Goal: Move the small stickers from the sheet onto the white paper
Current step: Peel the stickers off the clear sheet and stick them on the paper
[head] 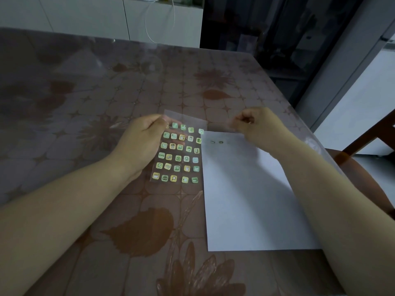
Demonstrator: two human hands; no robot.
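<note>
Left hand point(141, 142) pinches sticker sheet point(179, 154) top corner, sheet just beside white paper point(245, 199). Right hand point(256, 124) curled tight above paper's top edge, near two stickers point(216, 142); holding one, cannot tell. Risk: sticker clings to fingertip, lands creased

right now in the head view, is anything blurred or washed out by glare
Head view: dim, bluish light. The right hand is motion-blurred, so what its grip holds is unclear. Glare streaks the table cover at far left. The sticker sheet icons look fairly sharp, and wide-angle distortion bends the edges.
</note>
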